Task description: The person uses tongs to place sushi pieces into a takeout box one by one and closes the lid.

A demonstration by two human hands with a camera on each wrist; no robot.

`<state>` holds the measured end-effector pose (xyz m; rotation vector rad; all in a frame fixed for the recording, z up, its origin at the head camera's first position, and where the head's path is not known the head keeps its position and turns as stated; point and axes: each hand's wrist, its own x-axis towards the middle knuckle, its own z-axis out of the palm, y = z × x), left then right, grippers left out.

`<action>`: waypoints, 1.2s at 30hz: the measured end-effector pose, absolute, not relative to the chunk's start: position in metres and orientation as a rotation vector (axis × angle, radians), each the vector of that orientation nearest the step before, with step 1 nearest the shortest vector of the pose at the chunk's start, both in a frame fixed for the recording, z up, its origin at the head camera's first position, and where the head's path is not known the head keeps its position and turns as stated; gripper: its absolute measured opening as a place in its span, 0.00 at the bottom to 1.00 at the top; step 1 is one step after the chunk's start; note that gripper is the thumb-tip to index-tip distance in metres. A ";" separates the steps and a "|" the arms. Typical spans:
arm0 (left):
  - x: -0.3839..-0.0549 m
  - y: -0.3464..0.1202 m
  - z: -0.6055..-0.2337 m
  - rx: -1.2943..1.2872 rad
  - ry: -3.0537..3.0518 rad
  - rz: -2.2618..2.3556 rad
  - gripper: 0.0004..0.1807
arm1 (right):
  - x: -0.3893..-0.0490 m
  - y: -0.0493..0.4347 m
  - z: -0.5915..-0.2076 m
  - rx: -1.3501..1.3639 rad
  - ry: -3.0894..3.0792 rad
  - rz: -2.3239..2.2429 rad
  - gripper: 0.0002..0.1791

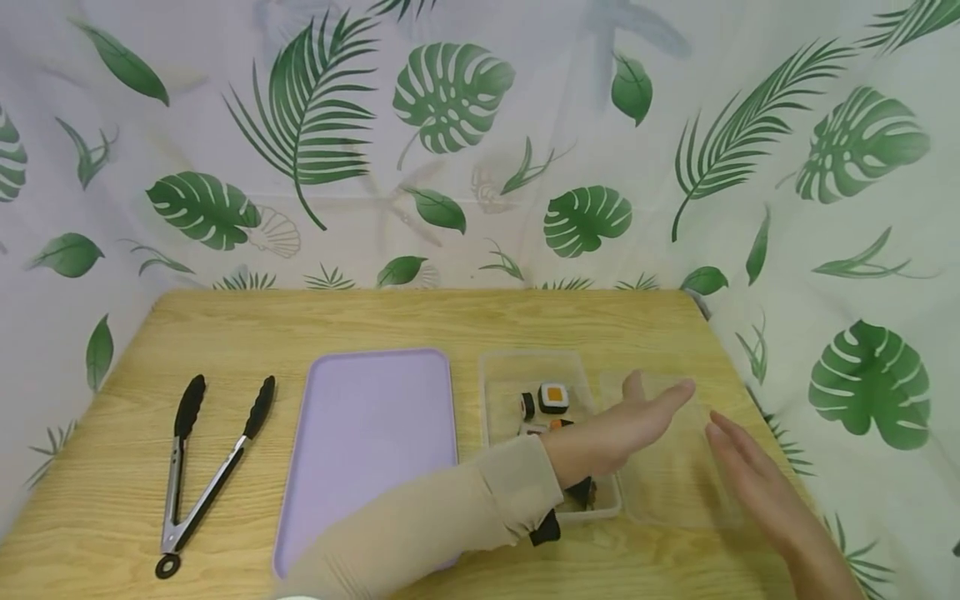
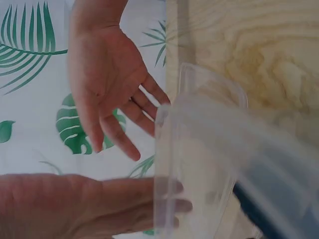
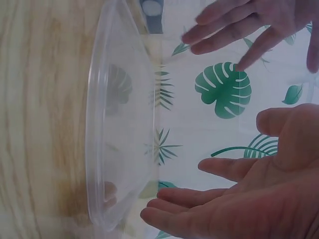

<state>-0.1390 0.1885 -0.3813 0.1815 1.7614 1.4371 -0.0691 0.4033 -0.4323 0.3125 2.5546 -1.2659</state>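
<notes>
My left hand point(image 1: 630, 425), in a beige sleeve, reaches across a clear plastic box point(image 1: 532, 360) with its fingers straight. The box holds sushi pieces, among them a white-and-black roll with an orange centre point(image 1: 553, 397). Facing it from the right is my right hand point(image 1: 757, 487), also with extended fingers. Beneath and between the hands lies a second clear plastic piece point(image 1: 660, 500), a shallow box or lid. The right wrist view shows the rim of this clear piece point(image 3: 97, 149) beside the right hand point(image 3: 249, 194). Neither hand holds anything.
A lilac tray point(image 1: 375, 433) lies mid-table, partly under the left sleeve. Left of it, black-tipped metal tongs point(image 1: 176, 533) lie spread. A black piece point(image 1: 546, 529) sits outside the box's near edge. Leaf-patterned cloth point(image 1: 480, 208) hangs behind and beside the wooden table point(image 1: 420, 321).
</notes>
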 end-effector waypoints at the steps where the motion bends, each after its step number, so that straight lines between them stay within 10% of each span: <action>1: -0.138 0.194 -0.384 0.139 1.757 1.447 0.54 | -0.069 0.404 -0.433 0.322 2.542 -1.265 0.46; 30: -0.165 0.211 -0.398 -0.052 1.456 1.603 0.38 | -0.073 0.417 -0.438 0.459 2.548 -1.246 0.51; 36: -0.151 0.200 -0.379 0.063 1.531 1.651 0.50 | -0.066 0.415 -0.434 0.759 2.602 -1.528 0.47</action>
